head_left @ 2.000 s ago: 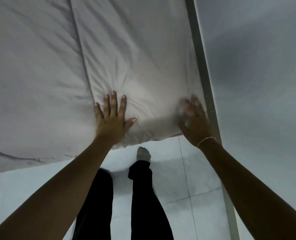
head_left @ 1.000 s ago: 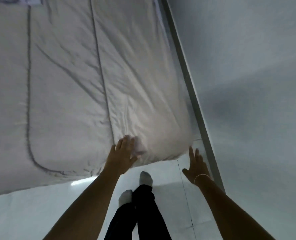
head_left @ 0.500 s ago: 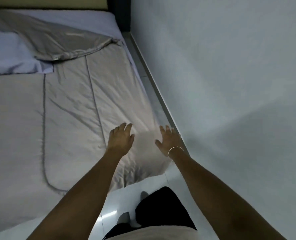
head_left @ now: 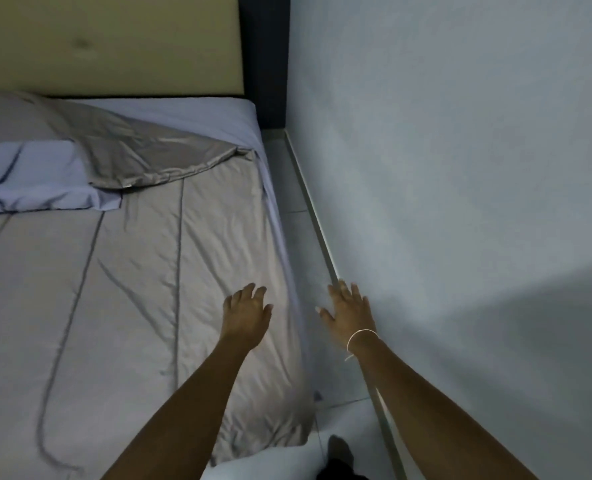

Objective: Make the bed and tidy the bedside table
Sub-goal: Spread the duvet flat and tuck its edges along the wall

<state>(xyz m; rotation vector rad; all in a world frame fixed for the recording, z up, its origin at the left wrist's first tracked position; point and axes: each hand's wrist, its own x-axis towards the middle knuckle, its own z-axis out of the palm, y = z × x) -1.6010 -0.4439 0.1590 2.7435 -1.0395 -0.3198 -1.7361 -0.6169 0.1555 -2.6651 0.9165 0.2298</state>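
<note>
A grey quilt (head_left: pixel 121 289) with dark seam lines covers the bed and hangs over its near corner. Its top edge is folded back, showing a shiny grey underside (head_left: pixel 156 157) beside a pale blue pillow (head_left: pixel 34 181) and a pale blue sheet (head_left: pixel 211 116). My left hand (head_left: pixel 246 317) hovers palm down over the quilt's right side, fingers spread, holding nothing. My right hand (head_left: pixel 348 313), a thin bracelet on its wrist, is open over the gap between bed and wall.
A beige headboard (head_left: pixel 114 43) stands at the far end. A pale wall (head_left: pixel 460 168) runs along the right, with a narrow strip of tiled floor (head_left: pixel 298 202) and a skirting strip between it and the bed. A dark foot (head_left: pixel 339 452) shows below.
Both hands have lifted off the quilt's near corner, where they were pressing it. The view has tilted up from the floor to show the headboard, pillow and folded-back quilt.
</note>
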